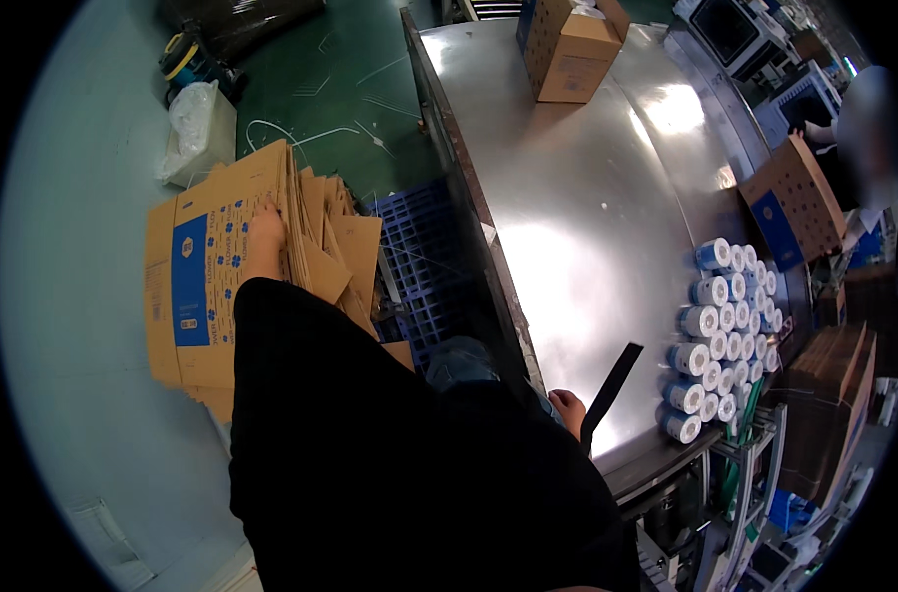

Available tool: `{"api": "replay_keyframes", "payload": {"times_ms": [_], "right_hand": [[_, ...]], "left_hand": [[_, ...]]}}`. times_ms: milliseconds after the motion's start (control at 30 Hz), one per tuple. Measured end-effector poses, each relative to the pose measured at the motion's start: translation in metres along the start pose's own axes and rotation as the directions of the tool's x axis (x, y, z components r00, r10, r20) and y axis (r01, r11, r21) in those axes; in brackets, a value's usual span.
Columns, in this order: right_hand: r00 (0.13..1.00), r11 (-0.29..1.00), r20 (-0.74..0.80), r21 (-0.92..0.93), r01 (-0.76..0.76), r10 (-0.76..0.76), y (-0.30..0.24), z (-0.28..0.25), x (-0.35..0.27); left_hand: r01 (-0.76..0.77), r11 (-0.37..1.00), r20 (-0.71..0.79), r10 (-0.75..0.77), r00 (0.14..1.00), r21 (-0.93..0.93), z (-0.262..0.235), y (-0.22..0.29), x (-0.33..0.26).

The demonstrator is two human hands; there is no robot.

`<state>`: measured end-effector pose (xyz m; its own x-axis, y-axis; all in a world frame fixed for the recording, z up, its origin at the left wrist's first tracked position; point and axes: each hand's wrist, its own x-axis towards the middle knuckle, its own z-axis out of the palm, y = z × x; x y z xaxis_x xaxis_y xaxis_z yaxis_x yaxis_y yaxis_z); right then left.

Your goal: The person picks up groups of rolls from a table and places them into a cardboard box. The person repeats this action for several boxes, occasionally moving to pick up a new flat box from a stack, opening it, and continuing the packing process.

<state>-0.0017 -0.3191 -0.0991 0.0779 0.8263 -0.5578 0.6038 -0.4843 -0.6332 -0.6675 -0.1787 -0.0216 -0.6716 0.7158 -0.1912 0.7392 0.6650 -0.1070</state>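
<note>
My left hand (264, 237) reaches down to the left, fingers curled over the top edge of a flattened brown carton with a blue panel (197, 286). That carton is the front one of a stack of flat cartons (321, 242) standing on edge. My right hand (567, 407) rests at the near edge of the shiny steel table (577, 207), beside a black strap (610, 387). It is mostly hidden behind my dark sleeve, so its grip does not show.
Rows of white paper rolls with blue cores (720, 335) lie on the table's right side. An open cardboard box (572, 49) stands at the far end. Another person's hand (814, 130) is near a tilted box (794, 202). A blue plastic pallet (419, 257) and a white bag (197, 128) sit on the green floor.
</note>
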Motion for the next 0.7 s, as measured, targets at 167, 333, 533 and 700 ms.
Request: {"api": "replay_keyframes", "payload": {"times_ms": [167, 333, 533, 700], "right_hand": [[0.998, 0.999, 0.043, -0.023, 0.049, -0.048, 0.005, -0.005, -0.006], [0.993, 0.988, 0.113, 0.154, 0.022, -0.040, 0.047, 0.000, -0.002], [0.958, 0.986, 0.245, -0.033, 0.161, -0.148, 0.060, -0.016, -0.012], [0.859, 0.904, 0.416, -0.165, 0.394, -0.298, 0.050, -0.012, -0.007]], "left_hand": [[-0.008, 0.995, 0.057, 0.002, 0.998, 0.103, -0.002, -0.044, -0.067], [0.069, 0.994, 0.213, -0.085, 0.973, 0.084, 0.002, -0.054, -0.148], [0.441, 0.896, 0.225, -0.442, 0.869, 0.057, 0.044, -0.123, -0.282], [0.515, 0.856, -0.033, -0.517, 0.856, -0.047, 0.107, -0.225, -0.312]]}}
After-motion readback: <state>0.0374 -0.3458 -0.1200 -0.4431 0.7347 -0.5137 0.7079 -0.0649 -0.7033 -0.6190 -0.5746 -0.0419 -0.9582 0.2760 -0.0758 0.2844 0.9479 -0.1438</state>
